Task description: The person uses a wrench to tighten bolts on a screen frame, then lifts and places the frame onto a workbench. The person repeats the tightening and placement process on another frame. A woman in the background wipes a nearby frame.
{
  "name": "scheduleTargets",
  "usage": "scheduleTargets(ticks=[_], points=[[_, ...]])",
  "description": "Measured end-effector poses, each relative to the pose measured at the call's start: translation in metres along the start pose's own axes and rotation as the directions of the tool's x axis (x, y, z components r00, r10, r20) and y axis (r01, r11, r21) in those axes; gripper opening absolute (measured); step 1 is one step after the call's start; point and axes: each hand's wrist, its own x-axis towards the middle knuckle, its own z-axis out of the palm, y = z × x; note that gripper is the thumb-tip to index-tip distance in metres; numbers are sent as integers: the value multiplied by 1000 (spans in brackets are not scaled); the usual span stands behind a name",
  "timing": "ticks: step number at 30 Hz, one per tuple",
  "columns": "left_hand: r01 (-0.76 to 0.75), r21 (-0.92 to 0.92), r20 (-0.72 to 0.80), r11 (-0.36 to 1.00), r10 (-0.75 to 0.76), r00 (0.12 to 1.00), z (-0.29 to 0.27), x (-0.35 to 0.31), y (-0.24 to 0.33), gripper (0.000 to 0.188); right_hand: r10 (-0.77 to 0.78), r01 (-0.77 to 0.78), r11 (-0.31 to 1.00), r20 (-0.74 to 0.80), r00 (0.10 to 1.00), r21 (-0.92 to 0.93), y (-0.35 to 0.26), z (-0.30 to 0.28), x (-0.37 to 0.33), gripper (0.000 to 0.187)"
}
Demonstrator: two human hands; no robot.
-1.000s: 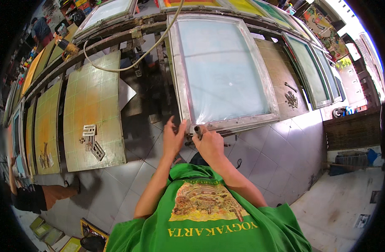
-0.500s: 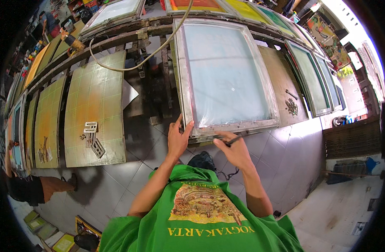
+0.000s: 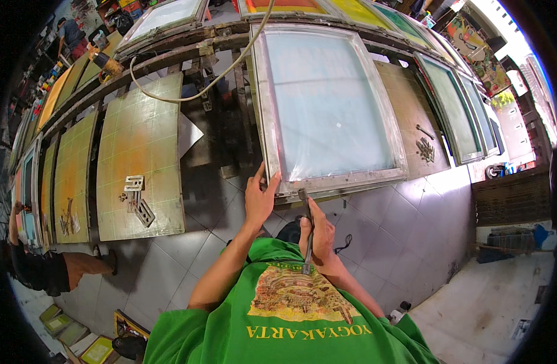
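In front of me a large screen-printing frame (image 3: 333, 109) with pale blue mesh and a worn metal border lies over a board. My left hand (image 3: 259, 197) grips its near left corner, thumb on the border and fingers along the side. Just below the near border, my right hand (image 3: 319, 227) is closed round a dark metal socket wrench (image 3: 307, 236). The wrench stands almost lengthwise to my body, its upper end near the frame's edge and its lower end over my green shirt.
Boards at the left (image 3: 139, 139) and right (image 3: 406, 115) carry loose metal brackets (image 3: 143, 212), bolts (image 3: 424, 150) and a spanner (image 3: 424, 131). A pale hose (image 3: 196, 97) arches over the dark rail. Another person (image 3: 41, 267) stands at the far left. More framed screens (image 3: 448, 109) line the right.
My right hand has turned and drawn nearer my body, bringing the wrench upright into view. My left hand keeps its hold on the frame's corner.
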Motion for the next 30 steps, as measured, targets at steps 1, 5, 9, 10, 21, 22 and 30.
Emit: scheduleTargets(ticks=[1, 5, 9, 10, 21, 22, 30], points=[[-5, -41, -15, 999, 4, 1000, 2, 0, -3, 72, 78, -70, 995, 113, 991, -71, 2, 1, -1, 45], [38, -23, 9, 999, -38, 999, 0, -1, -2, 72, 306, -211, 938, 378, 874, -274, 21, 8, -17, 50], [67, 32, -3, 997, -67, 998, -6, -6, 16, 65, 78, -69, 995, 126, 989, -77, 14, 15, -24, 49], [43, 30, -17, 999, -42, 999, -5, -5, 13, 65, 37, -31, 997, 84, 996, -76, 15, 16, -22, 49], [57, -121, 3, 991, -57, 998, -5, -5, 6, 74, 51, -13, 990, 277, 959, -137, 7, 19, -8, 51], [58, -143, -7, 988, -59, 998, -4, -5, 3, 73, 134, -61, 977, 361, 923, -206, 9, 22, -8, 51], [78, -182, 1, 980, -79, 997, 1, -7, -4, 70, 252, -148, 955, 438, 863, -257, -3, 19, 0, 49]])
